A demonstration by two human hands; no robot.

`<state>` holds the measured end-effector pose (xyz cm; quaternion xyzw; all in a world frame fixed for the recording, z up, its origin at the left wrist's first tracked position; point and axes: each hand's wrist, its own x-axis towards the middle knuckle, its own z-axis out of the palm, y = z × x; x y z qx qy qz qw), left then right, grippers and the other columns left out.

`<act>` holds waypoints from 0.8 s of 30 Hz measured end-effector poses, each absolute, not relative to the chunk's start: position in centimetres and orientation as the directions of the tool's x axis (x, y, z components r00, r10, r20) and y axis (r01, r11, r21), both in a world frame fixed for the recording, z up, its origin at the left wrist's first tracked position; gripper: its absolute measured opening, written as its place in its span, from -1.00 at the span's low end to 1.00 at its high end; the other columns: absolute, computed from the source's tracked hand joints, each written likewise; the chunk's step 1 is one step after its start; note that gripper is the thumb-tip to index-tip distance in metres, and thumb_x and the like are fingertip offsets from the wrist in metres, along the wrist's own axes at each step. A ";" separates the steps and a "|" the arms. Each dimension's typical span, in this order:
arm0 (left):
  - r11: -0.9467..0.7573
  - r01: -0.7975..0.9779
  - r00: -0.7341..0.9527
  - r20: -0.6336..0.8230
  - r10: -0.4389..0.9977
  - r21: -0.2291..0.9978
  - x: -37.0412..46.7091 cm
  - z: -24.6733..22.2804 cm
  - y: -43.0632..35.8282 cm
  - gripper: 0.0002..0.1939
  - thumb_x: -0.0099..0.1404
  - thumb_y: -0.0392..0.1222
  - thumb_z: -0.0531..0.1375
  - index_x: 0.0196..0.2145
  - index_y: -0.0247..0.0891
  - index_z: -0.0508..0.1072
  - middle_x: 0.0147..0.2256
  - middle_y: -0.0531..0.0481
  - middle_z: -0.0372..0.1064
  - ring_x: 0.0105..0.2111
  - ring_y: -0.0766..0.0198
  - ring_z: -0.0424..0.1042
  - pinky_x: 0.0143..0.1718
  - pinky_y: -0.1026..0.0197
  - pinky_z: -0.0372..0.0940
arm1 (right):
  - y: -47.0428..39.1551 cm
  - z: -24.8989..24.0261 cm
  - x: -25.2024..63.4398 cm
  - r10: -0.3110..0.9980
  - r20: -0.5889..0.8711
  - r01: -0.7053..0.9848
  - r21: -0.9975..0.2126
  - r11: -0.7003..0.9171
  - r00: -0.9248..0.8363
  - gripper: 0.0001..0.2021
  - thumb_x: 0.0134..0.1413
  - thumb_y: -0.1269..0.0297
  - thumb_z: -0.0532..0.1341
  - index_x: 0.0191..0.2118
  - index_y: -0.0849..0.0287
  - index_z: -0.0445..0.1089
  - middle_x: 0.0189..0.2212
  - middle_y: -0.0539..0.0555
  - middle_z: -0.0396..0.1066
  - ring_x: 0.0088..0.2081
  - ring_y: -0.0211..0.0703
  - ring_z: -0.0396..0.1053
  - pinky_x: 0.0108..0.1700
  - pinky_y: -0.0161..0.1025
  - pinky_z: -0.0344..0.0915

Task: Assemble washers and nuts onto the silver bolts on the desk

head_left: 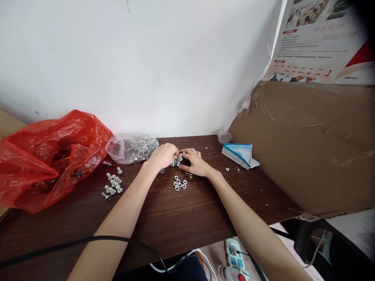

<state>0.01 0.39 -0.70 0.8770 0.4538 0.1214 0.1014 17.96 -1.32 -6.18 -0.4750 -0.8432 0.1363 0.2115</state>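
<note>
A small cluster of silvery metal bolts (177,160) is enclosed between the left hand (164,155) and the right hand (195,163), partly covered by fingers; at least one shank is pointed upward. Nearer the front, loose silvery nuts (179,184) are scattered closely on the dark surface (164,212), with a few more partly hidden beside the right hand.

The nuts (179,185) are silvery, the table (175,218) dark brown (faintly grained), the bag (49,171) red.
</note>
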 end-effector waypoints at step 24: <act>-0.563 0.728 0.555 0.148 0.819 0.391 -1.5 0.6 0.5 -0.69 0.24 -0.38 0.09 -0.10 -0.22 0.49 -0.12 -0.07 0.50 -0.15 0.18 0.47 -0.13 0.17 0.32 | -1.3 -5.6 19.0 0.858 0.375 0.675 -0.533 0.509 -0.351 -0.65 0.01 0.31 0.25 -0.03 0.02 0.33 0.18 0.12 0.14 0.21 0.12 0.04 0.14 0.23 0.03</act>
